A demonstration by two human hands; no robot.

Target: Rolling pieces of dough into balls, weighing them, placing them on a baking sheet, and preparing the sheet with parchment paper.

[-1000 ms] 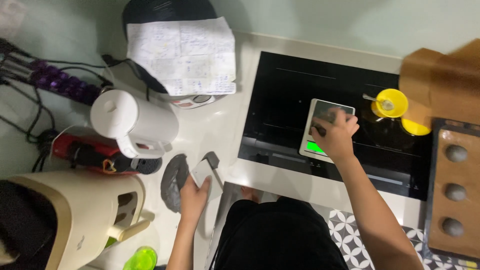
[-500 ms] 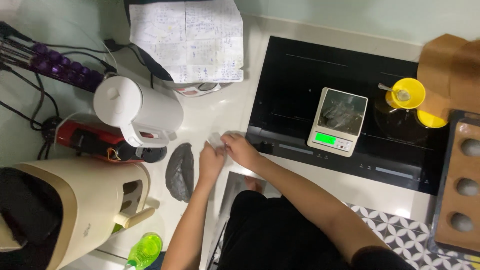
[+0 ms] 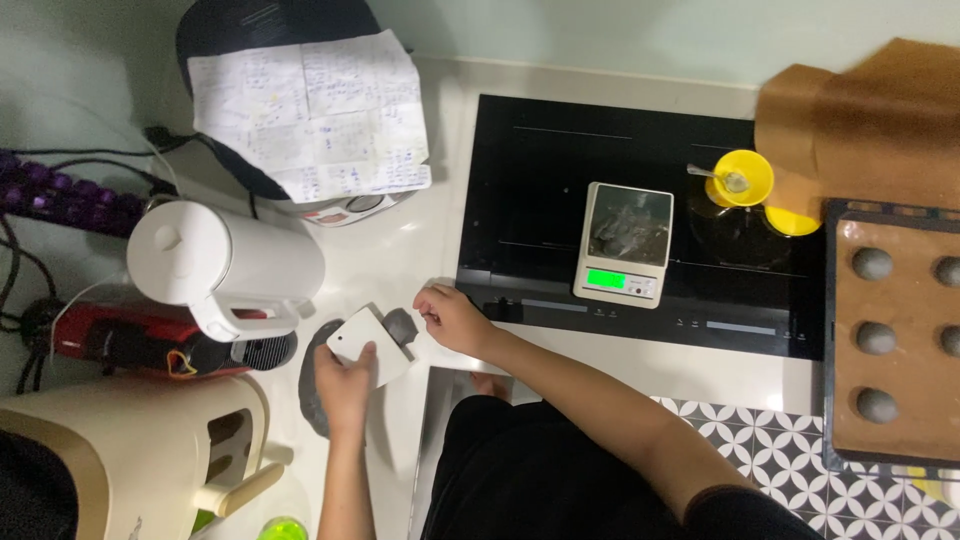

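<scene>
My left hand holds a white flat scraper over a flat patch of grey dough on the white counter. A small lump of grey dough sits at the scraper's far edge. The fingertips of my right hand are at that lump, pinching or touching it. A small digital kitchen scale with a lit green display rests on the black cooktop, its platform smeared with grey.
A white kettle, a cream appliance and a red device crowd the left counter. Handwritten paper lies on a dark cooker. A baking tray with several grey dough balls sits at right, yellow cups behind.
My right hand left the scale and came back to the counter beside my left hand. My left hand picked up the white scraper, and a dough lump now sits at its edge.
</scene>
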